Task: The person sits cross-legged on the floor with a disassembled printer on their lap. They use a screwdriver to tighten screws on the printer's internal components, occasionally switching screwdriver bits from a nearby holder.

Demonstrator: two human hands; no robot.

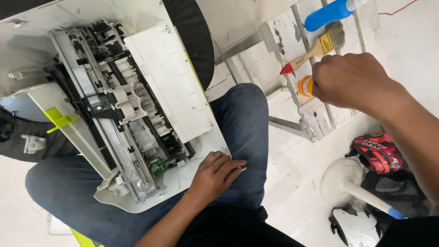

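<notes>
White printer shell, perhaps orange tub, red-tipped brush.

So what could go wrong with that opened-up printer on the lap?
The printer rests tilted across the person's knees with only the left hand at its edge, so it might slide off. The right hand reaches away to the small orange thing beside the brush on the paint-marked stool, which could nudge the brush off. The exposed green circuit board could get bumped.

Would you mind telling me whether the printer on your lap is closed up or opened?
Opened: the printer has its cover off, with rollers and a green circuit board exposed.
</notes>
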